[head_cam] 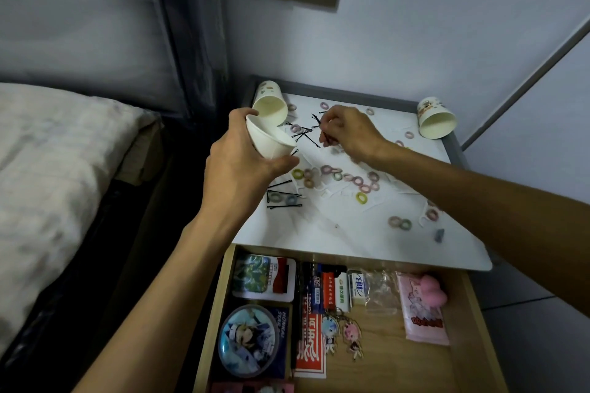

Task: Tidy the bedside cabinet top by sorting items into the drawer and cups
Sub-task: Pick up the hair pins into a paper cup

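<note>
Cup (271, 142): clasped by left hand (238, 169) — mouth tilted rightward, near cabinet top (319, 233) left edge.
Hairpins (321, 129): pinched by right hand (349, 134) — slanting, above the top's middle-back.

drawer (399, 367) front cut off btm edge | white bits (325, 193) on cab top (335, 233) blurry, can't ID

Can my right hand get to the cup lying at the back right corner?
Probably yes: that cup lies in the open, nothing between, though the right hand pinches black hairpins.
</note>
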